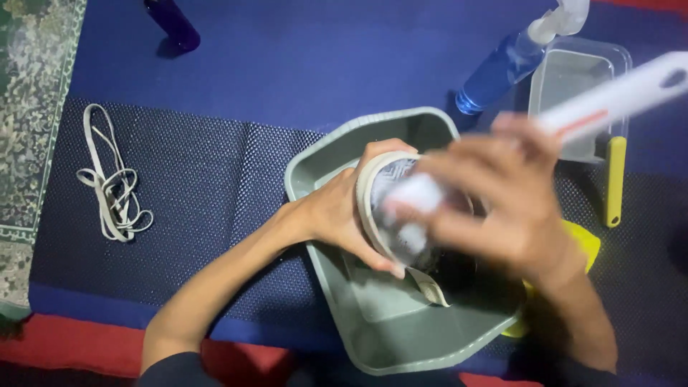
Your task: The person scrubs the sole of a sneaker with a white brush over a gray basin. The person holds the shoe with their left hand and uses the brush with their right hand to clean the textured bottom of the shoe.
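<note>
Left hand is clamped around a shoe, sole rim facing the camera, held over the grey-green basin. Right hand, motion-blurred, is closed on a white brush; its handle runs toward 2 o'clock, its head meeting the shoe at 9 o'clock from the grip. Blue spray bottle and clear container lie at 1 o'clock; loose shoelaces at 9 o'clock, well apart.

A dark mesh mat carries a grey-green basin and white laces.
</note>
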